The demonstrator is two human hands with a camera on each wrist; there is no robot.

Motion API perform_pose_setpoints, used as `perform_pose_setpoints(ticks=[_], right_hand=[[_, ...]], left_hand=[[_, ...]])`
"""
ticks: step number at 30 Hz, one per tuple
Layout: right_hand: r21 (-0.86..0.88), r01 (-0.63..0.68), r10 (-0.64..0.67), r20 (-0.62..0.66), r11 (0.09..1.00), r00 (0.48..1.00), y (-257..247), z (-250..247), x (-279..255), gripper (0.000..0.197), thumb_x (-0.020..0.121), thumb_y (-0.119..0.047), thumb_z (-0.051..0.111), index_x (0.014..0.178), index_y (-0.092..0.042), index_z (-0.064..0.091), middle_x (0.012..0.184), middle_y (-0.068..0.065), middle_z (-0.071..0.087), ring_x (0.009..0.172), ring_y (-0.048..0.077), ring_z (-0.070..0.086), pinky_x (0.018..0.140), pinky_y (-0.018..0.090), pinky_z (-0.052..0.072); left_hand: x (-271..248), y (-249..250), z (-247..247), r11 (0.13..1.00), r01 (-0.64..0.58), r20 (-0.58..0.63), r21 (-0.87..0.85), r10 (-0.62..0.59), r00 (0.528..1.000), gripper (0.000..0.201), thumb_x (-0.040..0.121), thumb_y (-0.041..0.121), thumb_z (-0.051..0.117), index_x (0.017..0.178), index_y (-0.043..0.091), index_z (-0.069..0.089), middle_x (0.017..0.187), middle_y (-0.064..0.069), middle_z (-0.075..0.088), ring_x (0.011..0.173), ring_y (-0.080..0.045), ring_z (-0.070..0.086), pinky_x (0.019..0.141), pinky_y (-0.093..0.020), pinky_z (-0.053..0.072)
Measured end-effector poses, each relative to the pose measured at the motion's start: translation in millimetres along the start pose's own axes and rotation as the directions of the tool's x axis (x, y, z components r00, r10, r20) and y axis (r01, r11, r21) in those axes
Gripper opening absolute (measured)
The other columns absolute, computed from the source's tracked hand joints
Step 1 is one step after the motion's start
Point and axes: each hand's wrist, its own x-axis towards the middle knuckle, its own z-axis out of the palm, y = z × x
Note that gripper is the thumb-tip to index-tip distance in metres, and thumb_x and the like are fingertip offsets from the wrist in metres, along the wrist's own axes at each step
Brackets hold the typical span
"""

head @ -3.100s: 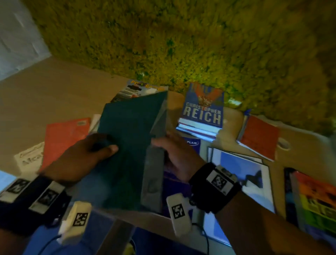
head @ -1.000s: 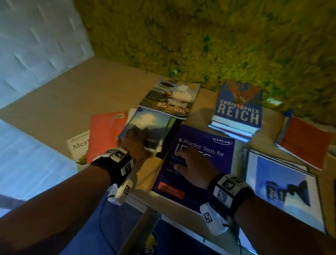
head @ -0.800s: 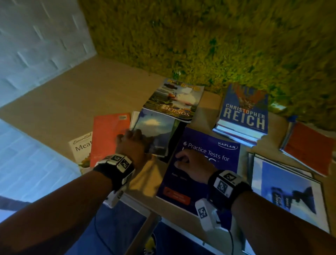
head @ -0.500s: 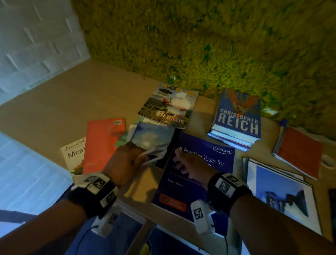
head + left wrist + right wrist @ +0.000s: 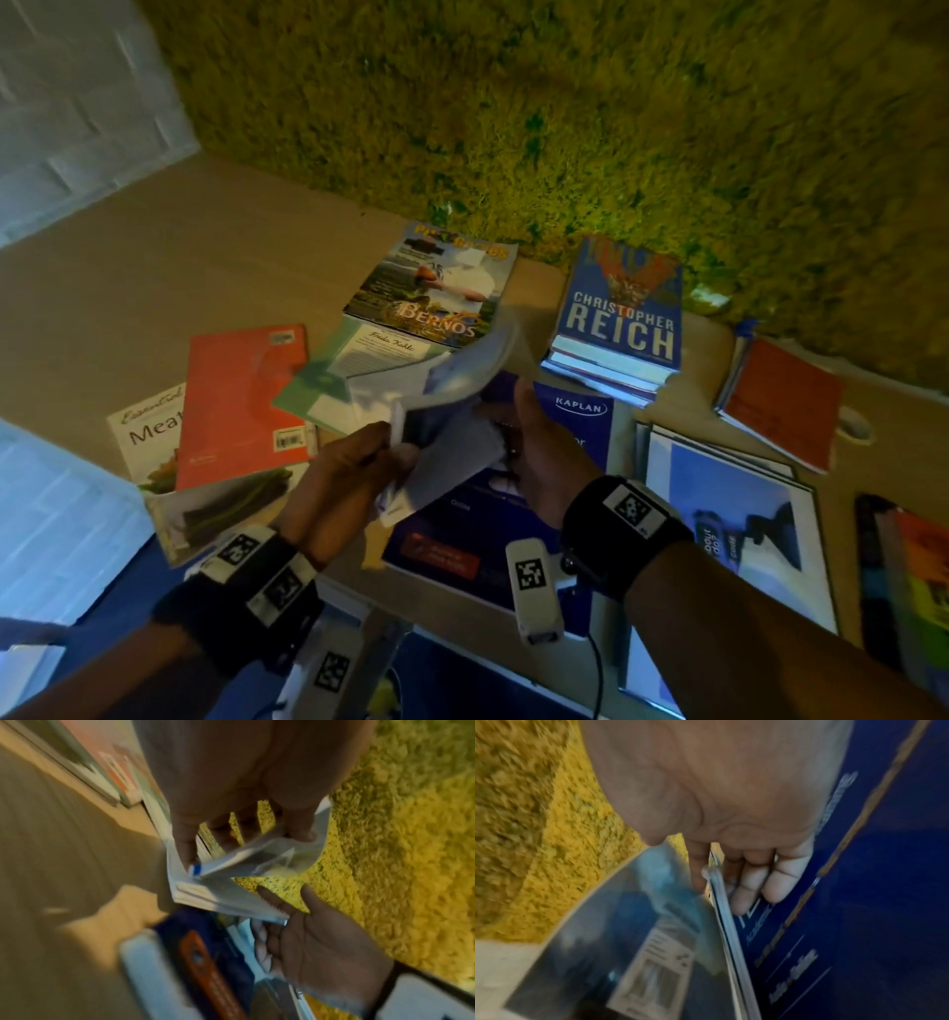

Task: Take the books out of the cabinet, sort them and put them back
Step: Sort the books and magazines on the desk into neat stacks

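A thin soft-cover booklet (image 5: 452, 406) hangs bent in the air above the purple-blue Kaplan book (image 5: 580, 426), which lies flat at the table's front. My left hand (image 5: 390, 447) pinches the booklet's near-left edge; in the left wrist view the booklet (image 5: 218, 894) is curled under the thumb. My right hand (image 5: 518, 431) grips its right edge. In the right wrist view the booklet's (image 5: 634, 933) edge sits between my fingers (image 5: 746, 890), with the Kaplan cover (image 5: 859, 902) beneath.
On the wooden table (image 5: 205, 257) lie a Bernos magazine (image 5: 436, 288), a green Frida Kahlo booklet (image 5: 359, 370), an orange book (image 5: 241, 406), a Meat cookbook (image 5: 149, 431), a Reich stack (image 5: 621, 318), a red book (image 5: 780, 406) and a large blue-white book (image 5: 734, 509). A moss wall (image 5: 565, 103) stands behind.
My left hand has lifted the thin booklet off the table. My right hand has left the Kaplan cover and taken the booklet's other edge. The green booklet beneath now shows.
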Motion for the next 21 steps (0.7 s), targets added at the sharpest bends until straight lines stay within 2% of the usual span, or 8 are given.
perform_pose_setpoints(ticks=[2, 3, 5, 9, 11, 14, 18, 21], right_hand=[[0.01, 0.022, -0.022, -0.043, 1.0, 0.999, 7.3, -17.0, -7.5, 0.065, 0.093, -0.076, 0.037, 0.109, -0.028, 0.078, 0.116, 0.005, 0.076, 0.112, 0.027, 0.066, 0.089, 0.043, 0.053], [0.02, 0.038, -0.037, -0.075, 0.999, 0.997, 12.2, -27.8, -10.2, 0.064, 0.092, -0.076, 0.04, 0.109, -0.027, 0.078, 0.116, 0.006, 0.076, 0.112, 0.028, 0.067, 0.091, 0.045, 0.054], [0.087, 0.07, -0.061, -0.1, 0.994, 0.993, 19.0, -49.6, -18.3, 0.067, 0.087, -0.076, 0.048, 0.115, -0.021, 0.074, 0.115, 0.012, 0.076, 0.112, 0.032, 0.069, 0.096, 0.046, 0.054], [0.276, 0.045, -0.039, -0.029, 0.96, 0.999, 35.8, -82.4, -31.0, 0.04, 0.102, -0.031, 0.057, 0.132, -0.005, 0.062, 0.115, 0.017, 0.074, 0.094, 0.03, 0.071, 0.081, 0.04, 0.056], [0.347, 0.09, -0.071, -0.067, 0.933, 0.995, 45.1, -97.3, -31.3, 0.038, 0.103, -0.007, 0.052, 0.14, -0.001, 0.056, 0.124, 0.02, 0.07, 0.098, 0.031, 0.072, 0.082, 0.039, 0.06], [0.415, 0.151, -0.127, -0.086, 0.897, 0.988, 50.0, -116.0, -35.0, 0.04, 0.102, 0.0, 0.049, 0.142, 0.001, 0.053, 0.136, 0.024, 0.064, 0.121, 0.041, 0.063, 0.104, 0.05, 0.052], [0.439, 0.219, -0.195, -0.099, 0.871, 0.976, 43.2, -126.8, -43.2, 0.04, 0.102, -0.002, 0.048, 0.142, 0.001, 0.053, 0.139, 0.025, 0.061, 0.128, 0.043, 0.058, 0.109, 0.051, 0.049], [0.428, 0.247, -0.236, -0.08, 0.869, 0.968, 26.6, -126.9, -51.2, 0.037, 0.104, -0.008, 0.05, 0.14, -0.005, 0.056, 0.137, 0.02, 0.064, 0.124, 0.038, 0.063, 0.106, 0.05, 0.051]], left_hand=[[0.5, -5.3, 10.8, 0.972, -0.064, 0.022, 0.227, 0.06, 0.998, 0.057, 0.053, 0.058, 0.088, 0.054, 0.015, 0.05, 0.064, -0.019, 0.041, 0.072, -0.018, 0.05, 0.075, -0.048, 0.035], [-1.4, -8.6, 17.1, 0.894, -0.14, 0.056, 0.426, 0.128, 0.99, 0.033, 0.066, 0.063, 0.075, 0.067, 0.031, 0.067, 0.069, 0.002, 0.061, 0.075, -0.005, 0.058, 0.08, -0.038, 0.046], [-4.9, -20.2, 27.1, 0.711, -0.252, 0.177, 0.657, 0.18, 0.968, 0.033, 0.077, 0.073, 0.057, 0.098, 0.049, 0.065, 0.099, 0.023, 0.066, 0.093, 0.007, 0.061, 0.084, -0.018, 0.049], [-8.9, -42.3, 56.5, 0.65, -0.242, 0.355, 0.72, -0.046, 0.934, 0.035, 0.063, 0.07, 0.072, 0.095, 0.056, 0.067, 0.118, 0.016, 0.065, 0.118, -0.014, 0.058, 0.104, -0.045, 0.046], [-12.4, -45.9, 72.0, 0.599, -0.318, 0.382, 0.735, 0.022, 0.924, 0.026, 0.067, 0.051, 0.074, 0.092, 0.053, 0.066, 0.116, 0.029, 0.06, 0.119, -0.005, 0.051, 0.109, -0.041, 0.041], [-8.7, -44.2, 79.9, 0.717, -0.195, 0.192, 0.669, 0.088, 0.978, 0.071, 0.072, 0.016, 0.074, 0.101, 0.076, 0.049, 0.128, 0.01, 0.053, 0.124, -0.017, 0.051, 0.104, -0.039, 0.044], [13.5, -38.5, 81.0, 0.792, -0.057, 0.112, 0.608, -0.014, 0.994, 0.068, 0.067, 0.047, 0.067, 0.132, 0.039, 0.047, 0.118, 0.001, 0.064, 0.11, -0.016, 0.062, 0.091, -0.033, 0.052], [30.1, -30.6, 89.9, 0.842, -0.008, 0.103, 0.54, -0.056, 0.993, 0.032, 0.078, 0.027, 0.073, 0.095, 0.054, 0.071, 0.083, 0.014, 0.075, 0.085, -0.007, 0.069, 0.072, -0.025, 0.051]])
